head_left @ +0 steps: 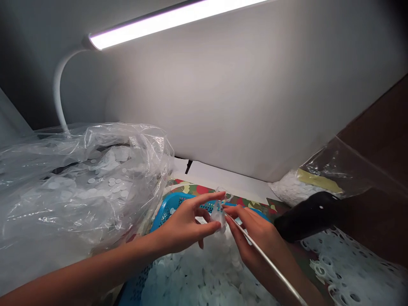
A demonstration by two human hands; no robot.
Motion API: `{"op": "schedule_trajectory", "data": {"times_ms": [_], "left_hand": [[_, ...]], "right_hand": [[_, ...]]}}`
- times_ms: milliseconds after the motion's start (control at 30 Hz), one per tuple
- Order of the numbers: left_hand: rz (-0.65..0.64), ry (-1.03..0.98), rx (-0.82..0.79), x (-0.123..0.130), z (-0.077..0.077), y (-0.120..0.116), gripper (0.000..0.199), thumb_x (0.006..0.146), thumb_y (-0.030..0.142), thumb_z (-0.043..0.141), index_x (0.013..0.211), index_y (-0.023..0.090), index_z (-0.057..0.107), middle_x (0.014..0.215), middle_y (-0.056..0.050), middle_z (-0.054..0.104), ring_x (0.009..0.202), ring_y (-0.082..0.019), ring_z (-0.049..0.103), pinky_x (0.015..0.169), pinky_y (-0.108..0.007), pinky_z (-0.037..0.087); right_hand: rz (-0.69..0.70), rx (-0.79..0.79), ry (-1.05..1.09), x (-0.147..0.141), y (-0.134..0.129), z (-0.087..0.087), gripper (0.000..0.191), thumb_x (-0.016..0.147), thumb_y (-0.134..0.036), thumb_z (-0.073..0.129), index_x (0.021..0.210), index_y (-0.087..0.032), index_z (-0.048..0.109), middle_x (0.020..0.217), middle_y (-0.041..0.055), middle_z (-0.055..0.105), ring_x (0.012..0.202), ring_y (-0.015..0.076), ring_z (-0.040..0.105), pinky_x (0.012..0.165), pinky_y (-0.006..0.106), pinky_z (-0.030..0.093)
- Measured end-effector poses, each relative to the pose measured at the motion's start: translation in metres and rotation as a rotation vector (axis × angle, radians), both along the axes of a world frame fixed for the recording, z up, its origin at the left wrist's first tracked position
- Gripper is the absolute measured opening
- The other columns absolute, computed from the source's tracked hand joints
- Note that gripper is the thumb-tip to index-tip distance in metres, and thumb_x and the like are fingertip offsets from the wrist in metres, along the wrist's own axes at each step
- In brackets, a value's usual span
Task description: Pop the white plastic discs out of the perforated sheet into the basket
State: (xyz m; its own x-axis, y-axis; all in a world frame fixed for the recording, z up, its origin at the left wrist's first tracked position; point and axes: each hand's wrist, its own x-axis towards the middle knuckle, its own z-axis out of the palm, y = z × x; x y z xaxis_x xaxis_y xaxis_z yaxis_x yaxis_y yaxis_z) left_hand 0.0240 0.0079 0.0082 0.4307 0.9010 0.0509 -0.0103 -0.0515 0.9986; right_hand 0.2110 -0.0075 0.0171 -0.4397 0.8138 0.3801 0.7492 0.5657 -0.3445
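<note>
My left hand (186, 223) pinches a small clear plastic piece (217, 214) between its thumb and fingers, above a blue perforated plastic basket (174, 205). My right hand (255, 231) grips a long thin metal rod (266, 259), and the rod's tip reaches the clear piece. The basket is heaped with translucent white discs (197, 272), which lie just below both hands. The piece's exact shape is hard to make out against my fingers.
A crumpled clear plastic bag (79, 182) of white discs bulges at the left. A black object (309, 216) lies right of my right hand, above a punched white sheet (350, 267). A taped bag (296, 187) sits behind it. A gooseneck LED lamp (165, 21) shines overhead.
</note>
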Motion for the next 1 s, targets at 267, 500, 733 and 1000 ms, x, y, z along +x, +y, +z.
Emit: {"op": "schedule_trajectory", "data": {"times_ms": [267,500,733,1000], "left_hand": [[0.059,0.044,-0.046,0.000,-0.006,0.004,0.061,0.080,0.027,0.066,0.137,0.032,0.044,0.071,0.000,0.059,0.062,-0.013,0.054,0.036,-0.014,0.045],[0.076,0.048,-0.029,-0.001,-0.007,0.003,0.059,0.080,0.031,0.066,0.136,0.034,0.045,0.071,0.001,0.059,0.058,-0.012,0.054,0.035,-0.015,0.045],[0.077,0.027,-0.008,-0.001,-0.009,0.004,0.057,0.081,0.031,0.066,0.134,0.034,0.046,0.081,-0.001,0.061,0.058,-0.011,0.052,0.036,-0.016,0.048],[0.107,-0.069,0.017,0.000,-0.004,0.006,0.042,0.080,0.030,0.064,0.121,0.024,0.055,0.110,-0.008,0.054,0.085,-0.019,0.058,0.050,-0.024,0.056]], "right_hand": [[-0.051,0.014,0.130,0.004,0.000,0.011,0.013,0.095,-0.025,0.042,0.098,-0.025,0.055,0.093,0.0006,0.067,0.086,0.0154,0.066,0.073,0.024,0.050],[-0.133,0.009,0.224,0.001,-0.003,0.015,0.014,0.095,-0.026,0.044,0.097,-0.027,0.057,0.095,-0.0019,0.069,0.085,0.0143,0.066,0.070,0.021,0.049],[-0.124,0.130,0.203,0.003,0.003,0.009,0.015,0.094,-0.023,0.046,0.100,-0.025,0.059,0.095,0.0002,0.070,0.083,0.0147,0.068,0.069,0.020,0.051],[0.028,0.157,0.154,-0.001,0.001,0.005,0.016,0.092,-0.019,0.048,0.103,-0.022,0.059,0.100,0.0044,0.069,0.094,0.0163,0.065,0.081,0.026,0.051]]}}
